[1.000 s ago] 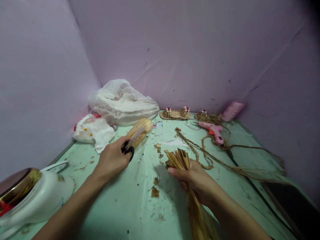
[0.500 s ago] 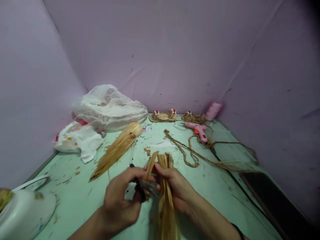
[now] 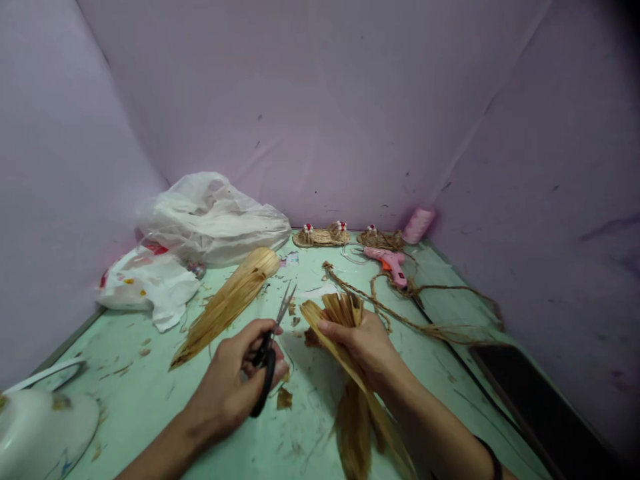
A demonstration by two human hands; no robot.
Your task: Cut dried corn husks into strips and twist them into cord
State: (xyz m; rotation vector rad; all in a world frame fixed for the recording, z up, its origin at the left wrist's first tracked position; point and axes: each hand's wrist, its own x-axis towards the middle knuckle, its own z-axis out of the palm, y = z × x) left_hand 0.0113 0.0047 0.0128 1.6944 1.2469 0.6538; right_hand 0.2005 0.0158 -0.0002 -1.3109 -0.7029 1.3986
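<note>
Left hand (image 3: 233,387), gripping scissors (image 3: 269,365), has parted from right hand (image 3: 367,345), clamped on husks (image 3: 353,413) just beside; cutting looks paused.

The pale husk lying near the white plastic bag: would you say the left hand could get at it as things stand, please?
Probably yes: the left hand is near the pale husk, with nothing bulky visible between them, though the scissors it holds may hinder grasping.

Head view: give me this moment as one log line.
left hand: holds scissors, blades slightly apart | right hand: grips dry leaves | table: leaf piece, glue gun
</note>
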